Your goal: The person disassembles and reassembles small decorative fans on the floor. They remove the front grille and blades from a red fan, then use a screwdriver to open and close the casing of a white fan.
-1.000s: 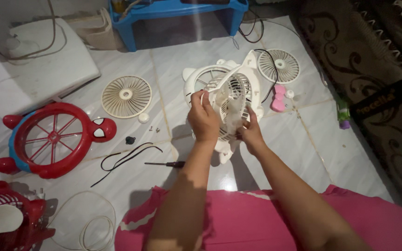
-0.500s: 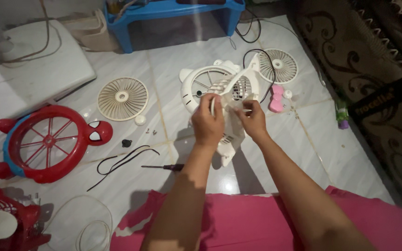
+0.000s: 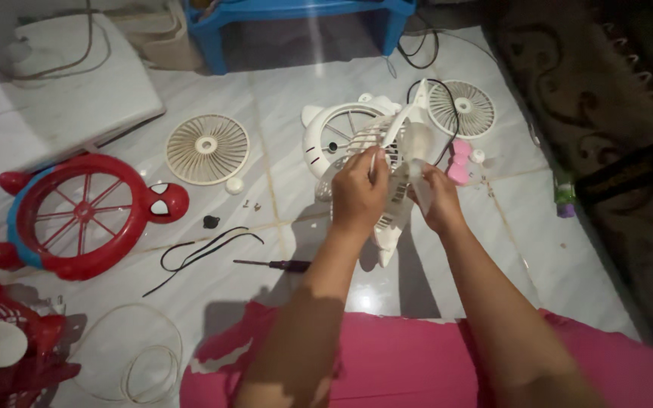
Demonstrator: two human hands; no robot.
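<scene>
Red fan frame point(image 3: 77, 215) is lying at nine o'clock on the tiled floor point(image 3: 281, 98); round cream grille point(image 3: 207, 149) is sitting at ten, screwdriver point(image 3: 273, 264) near centre. Left hand point(image 3: 358, 193) is gripping the white fan housing point(image 3: 396, 198), fingers closed around its slatted edge. Right hand point(image 3: 438, 200) is clasping the same housing from the other side, fingers wrapped on it. The housing is being held tilted above the floor, centre frame. White cat-shaped frame point(image 3: 334, 132) is lying behind at twelve; second grille point(image 3: 462, 108) at one.

Dim indoor light, glare streaks on glossy floor tiles point(image 3: 296, 98), dark vignetted corners, soft blur
</scene>
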